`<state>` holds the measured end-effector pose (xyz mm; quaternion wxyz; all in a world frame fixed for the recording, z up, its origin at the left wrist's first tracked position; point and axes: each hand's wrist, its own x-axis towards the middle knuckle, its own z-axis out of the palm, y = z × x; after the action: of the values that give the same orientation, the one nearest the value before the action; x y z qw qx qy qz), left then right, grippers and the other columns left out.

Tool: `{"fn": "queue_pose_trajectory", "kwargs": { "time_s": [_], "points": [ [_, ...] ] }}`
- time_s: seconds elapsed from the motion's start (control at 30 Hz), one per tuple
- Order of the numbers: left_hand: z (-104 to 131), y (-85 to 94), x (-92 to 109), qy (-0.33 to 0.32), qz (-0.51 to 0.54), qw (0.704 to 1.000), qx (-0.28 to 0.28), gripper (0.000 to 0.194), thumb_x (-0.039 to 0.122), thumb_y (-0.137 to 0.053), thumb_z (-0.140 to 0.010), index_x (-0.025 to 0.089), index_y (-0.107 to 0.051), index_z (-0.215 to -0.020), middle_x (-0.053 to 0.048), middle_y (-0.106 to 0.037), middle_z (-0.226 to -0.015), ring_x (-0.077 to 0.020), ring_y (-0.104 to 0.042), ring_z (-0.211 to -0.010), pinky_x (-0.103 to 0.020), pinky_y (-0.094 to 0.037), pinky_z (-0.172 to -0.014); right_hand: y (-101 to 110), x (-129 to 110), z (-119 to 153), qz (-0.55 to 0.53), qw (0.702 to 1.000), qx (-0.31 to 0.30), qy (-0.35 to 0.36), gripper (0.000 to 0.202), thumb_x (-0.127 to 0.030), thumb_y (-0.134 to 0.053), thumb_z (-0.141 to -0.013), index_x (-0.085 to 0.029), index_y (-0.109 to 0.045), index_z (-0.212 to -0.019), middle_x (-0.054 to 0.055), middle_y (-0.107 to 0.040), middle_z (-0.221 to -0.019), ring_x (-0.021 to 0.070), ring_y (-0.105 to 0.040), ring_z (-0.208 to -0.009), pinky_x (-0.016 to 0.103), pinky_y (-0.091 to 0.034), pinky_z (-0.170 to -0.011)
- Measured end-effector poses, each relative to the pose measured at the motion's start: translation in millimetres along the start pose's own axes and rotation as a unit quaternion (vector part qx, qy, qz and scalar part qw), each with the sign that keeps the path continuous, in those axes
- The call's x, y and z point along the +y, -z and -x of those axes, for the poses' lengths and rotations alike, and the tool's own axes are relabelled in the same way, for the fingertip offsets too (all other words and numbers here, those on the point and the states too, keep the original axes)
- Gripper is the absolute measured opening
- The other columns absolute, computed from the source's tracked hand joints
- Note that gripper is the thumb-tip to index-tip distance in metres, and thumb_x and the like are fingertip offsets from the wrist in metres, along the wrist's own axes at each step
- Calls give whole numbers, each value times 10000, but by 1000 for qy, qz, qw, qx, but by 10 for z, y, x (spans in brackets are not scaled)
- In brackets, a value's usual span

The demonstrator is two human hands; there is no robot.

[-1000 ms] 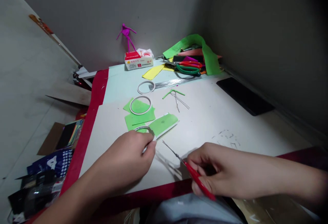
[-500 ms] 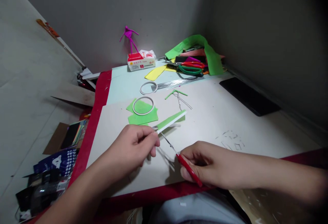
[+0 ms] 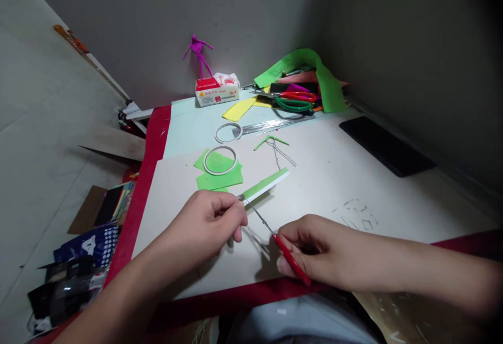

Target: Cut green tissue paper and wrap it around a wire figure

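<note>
My left hand (image 3: 218, 221) pinches the near end of a narrow green paper strip (image 3: 265, 184) that has a white band along it. My right hand (image 3: 310, 249) grips a pair of scissors (image 3: 290, 260) by the red handles. The scissor blades reach the strip right beside my left fingertips; part of them is hidden there. Beyond the strip lies a small twisted-wire figure (image 3: 275, 147) with green-wrapped arms. Green paper pieces (image 3: 220, 182) lie behind my left hand, with a white tape roll (image 3: 206, 168) on top of them.
Another tape roll (image 3: 217, 133) touches a bundle of wires (image 3: 271, 125). A small box (image 3: 218, 92) stands at the back, a purple figure (image 3: 197, 49) above it. Green-handled scissors (image 3: 294, 105) lie among coloured paper. A black phone (image 3: 387, 146) lies to the right.
The green strip has turned slightly, showing less of its underside, and its far end sits a little further right. Both hands keep nearly the same place and grip.
</note>
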<state>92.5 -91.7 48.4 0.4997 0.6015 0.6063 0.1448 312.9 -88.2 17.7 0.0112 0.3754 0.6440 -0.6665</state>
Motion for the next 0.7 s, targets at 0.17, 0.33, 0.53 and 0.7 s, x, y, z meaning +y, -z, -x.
{"fn": "queue_pose_trajectory", "kwargs": {
  "time_s": [0.17, 0.33, 0.53, 0.7],
  "points": [
    [-8, 6, 4, 6, 9, 1000, -6, 233, 208, -458, -848, 174, -621, -685, 35, -615, -586, -56, -404, -419, -197, -317, -436, 3, 8, 34, -6, 1000, 2, -1, 388, -479, -623, -813, -166, -445, -669, -57, -386, -596, 67, -302, -547, 201, -266, -488],
    [-1, -2, 3, 9, 19, 1000, -9, 231, 215, -459, -855, 179, -618, -692, 42, -602, -583, -65, -409, -435, -203, -320, -444, 7, -6, 11, -13, 1000, -7, 4, 379, -476, -614, -819, -166, -450, -675, -59, -377, -593, 67, -296, -543, 199, -262, -483],
    [21, -27, 0, -29, -7, 999, 11, 315, 240, -446, -888, 180, -562, -601, 41, -557, -585, -97, -478, -574, -218, -347, -542, 18, -22, -65, -17, 1000, -1, 15, 404, -480, -629, -804, -175, -408, -658, -67, -342, -588, 64, -273, -540, 200, -252, -481],
    [27, -34, -14, -44, -29, 999, 13, 316, 256, -440, -903, 189, -541, -611, 45, -558, -620, -112, -493, -630, -236, -351, -587, 24, -11, -61, -28, 999, -11, 24, 410, -466, -611, -823, -177, -387, -639, -74, -321, -570, 61, -252, -526, 206, -234, -470]
  ]
}}
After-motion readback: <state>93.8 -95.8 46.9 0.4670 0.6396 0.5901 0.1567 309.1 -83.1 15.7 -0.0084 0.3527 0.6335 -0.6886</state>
